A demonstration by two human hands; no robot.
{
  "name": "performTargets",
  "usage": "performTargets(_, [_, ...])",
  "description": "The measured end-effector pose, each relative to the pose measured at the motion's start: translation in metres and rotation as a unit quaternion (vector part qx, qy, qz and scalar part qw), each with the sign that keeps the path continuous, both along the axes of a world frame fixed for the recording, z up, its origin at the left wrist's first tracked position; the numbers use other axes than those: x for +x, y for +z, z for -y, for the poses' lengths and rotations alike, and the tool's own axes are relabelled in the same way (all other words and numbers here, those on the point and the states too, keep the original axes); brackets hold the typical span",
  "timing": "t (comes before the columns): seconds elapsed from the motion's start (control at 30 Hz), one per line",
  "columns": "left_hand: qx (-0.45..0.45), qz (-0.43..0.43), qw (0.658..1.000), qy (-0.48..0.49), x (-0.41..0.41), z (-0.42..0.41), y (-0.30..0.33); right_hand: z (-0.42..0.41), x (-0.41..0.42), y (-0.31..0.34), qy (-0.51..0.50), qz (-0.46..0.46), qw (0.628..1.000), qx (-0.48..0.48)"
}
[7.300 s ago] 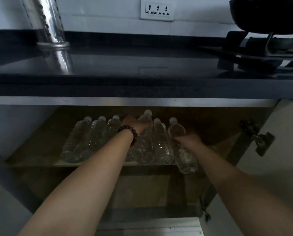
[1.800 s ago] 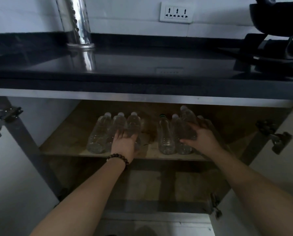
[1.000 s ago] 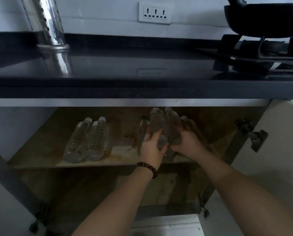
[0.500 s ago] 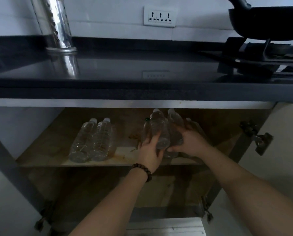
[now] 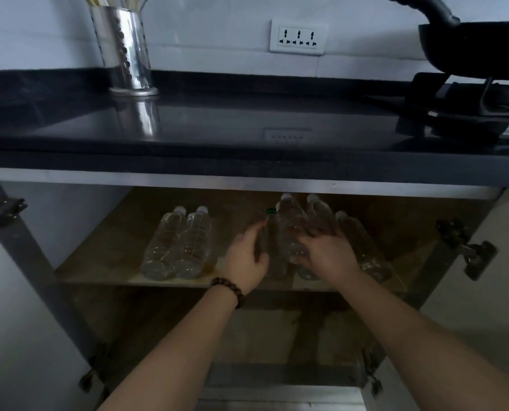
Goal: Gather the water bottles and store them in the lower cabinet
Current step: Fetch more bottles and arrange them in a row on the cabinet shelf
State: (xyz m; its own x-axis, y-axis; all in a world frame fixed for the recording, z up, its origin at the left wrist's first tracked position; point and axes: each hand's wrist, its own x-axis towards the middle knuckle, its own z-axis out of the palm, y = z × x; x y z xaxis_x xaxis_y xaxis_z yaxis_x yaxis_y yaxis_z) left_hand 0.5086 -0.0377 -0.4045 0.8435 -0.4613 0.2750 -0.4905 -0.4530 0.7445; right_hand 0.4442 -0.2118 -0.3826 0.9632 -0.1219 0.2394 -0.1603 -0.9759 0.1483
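Clear plastic water bottles lie on the wooden shelf (image 5: pixel 105 262) of the open lower cabinet. Two bottles (image 5: pixel 177 244) rest side by side at the left, caps pointing inward. At the centre right a cluster of bottles (image 5: pixel 291 221) is stacked, one with a green cap. My left hand (image 5: pixel 247 256), with a bead bracelet on the wrist, cups the cluster's left side. My right hand (image 5: pixel 327 253) presses on the cluster's front and top. Another bottle (image 5: pixel 362 247) lies slanted to the right of my right hand.
A dark countertop (image 5: pixel 247 129) overhangs the cabinet. On it stand a steel utensil holder (image 5: pixel 122 51) and, at the right, a black pan (image 5: pixel 478 46) on a stove. Both cabinet doors hang open, with hinges (image 5: pixel 469 250) at each side. A lower compartment lies beneath the shelf.
Over the earlier frames the row was split: bottles moved from the left group into a stacked cluster at the centre right. In the last half second both hands stay on that cluster.
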Motion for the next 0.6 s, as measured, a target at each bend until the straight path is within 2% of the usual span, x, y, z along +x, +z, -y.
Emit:
performTargets(0.1, [0.088,0.069,0.981,0.159,0.021,-0.061,0.011,0.001,-0.001,-0.001,-0.003,0.002,1.000,0.001])
performTargets(0.13, [0.139,0.056,0.971,0.186,0.031,-0.084,0.009,0.000,-0.001,0.000,-0.007,0.005,1.000,0.002])
performTargets(0.23, [0.229,-0.103,0.954,0.161,0.053,-0.131,-0.002,-0.004,-0.001,0.000,-0.006,0.009,1.000,0.000])
performTargets(0.3, [0.229,-0.138,0.953,0.142,0.055,-0.136,-0.009,-0.007,-0.001,-0.002,-0.005,0.011,1.000,-0.004])
performTargets(0.43, [0.199,-0.098,0.963,0.151,0.051,-0.125,-0.013,-0.009,-0.001,-0.002,-0.014,0.012,1.000,-0.002])
performTargets(0.6, [0.206,-0.025,0.968,0.139,0.040,-0.095,-0.017,-0.004,-0.007,-0.009,-0.020,0.026,0.999,-0.036])
